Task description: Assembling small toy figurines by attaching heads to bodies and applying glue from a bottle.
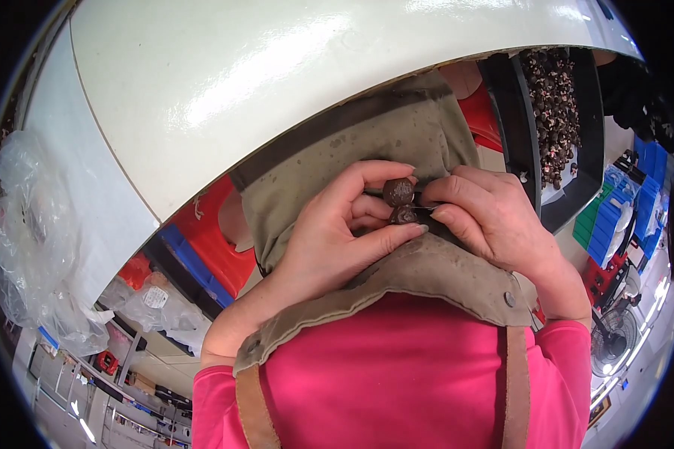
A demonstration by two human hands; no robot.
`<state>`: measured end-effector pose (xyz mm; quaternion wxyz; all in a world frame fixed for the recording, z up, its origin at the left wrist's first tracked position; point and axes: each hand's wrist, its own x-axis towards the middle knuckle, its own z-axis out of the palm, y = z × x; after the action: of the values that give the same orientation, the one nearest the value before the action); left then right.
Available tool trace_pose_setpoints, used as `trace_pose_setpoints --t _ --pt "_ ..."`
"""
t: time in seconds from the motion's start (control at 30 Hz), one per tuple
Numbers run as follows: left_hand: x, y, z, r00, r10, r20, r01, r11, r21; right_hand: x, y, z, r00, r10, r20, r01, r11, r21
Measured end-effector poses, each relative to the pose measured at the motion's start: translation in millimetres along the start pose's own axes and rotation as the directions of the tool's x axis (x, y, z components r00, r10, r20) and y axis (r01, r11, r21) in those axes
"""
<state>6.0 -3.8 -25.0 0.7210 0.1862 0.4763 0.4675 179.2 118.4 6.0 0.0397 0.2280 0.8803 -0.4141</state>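
Note:
Above the lap, my left hand [329, 217] is closed on a small dark brown rounded piece [398, 192], gripped between fingers and thumb. A second dark lump [404, 215] sits just below it, against my left thumb; whether the two are joined I cannot tell. My right hand [494, 213] comes in from the right, with thumb and index finger pinched around a thin metal tool [421, 207]. The tool's tip reaches between the two lumps. Its handle is mostly hidden in my right hand. Beneath both hands lies a stained olive-brown apron [359, 157].
A white tabletop [225, 90] curves across the front. To the right stands a black tray [588, 135] with many small brown-and-pink pieces [550, 112]. Clear plastic bags [37, 239] hang at the left. Red stool parts [213, 239], blue bins [606, 228] and a fan [614, 340] stand around.

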Motion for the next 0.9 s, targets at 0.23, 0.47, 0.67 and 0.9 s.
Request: trace_pose_setpoints --t 0.23,0.47,0.67,0.9 --pt "1.3 -6.8 -1.4 0.998 0.067 -0.011 -0.067 0.998 0.015 3.2 0.9 -0.7 0.999 -0.012 0.041 0.013 1.0 -0.013" --pt "-0.1 -7.9 -3.9 0.997 0.076 0.007 -0.077 0.996 0.04 7.2 -1.4 2.0 0.995 0.016 0.098 -0.012 0.999 -0.042" --pt "0.0 -11.5 -5.7 0.995 0.101 0.001 -0.1 0.993 0.055 8.8 -2.7 3.3 0.993 0.041 0.115 -0.031 0.996 -0.083" --pt "-1.6 -11.7 -7.8 0.996 0.087 0.007 -0.087 0.993 0.076 9.1 -6.8 5.1 0.992 0.054 0.112 -0.043 0.995 -0.094"
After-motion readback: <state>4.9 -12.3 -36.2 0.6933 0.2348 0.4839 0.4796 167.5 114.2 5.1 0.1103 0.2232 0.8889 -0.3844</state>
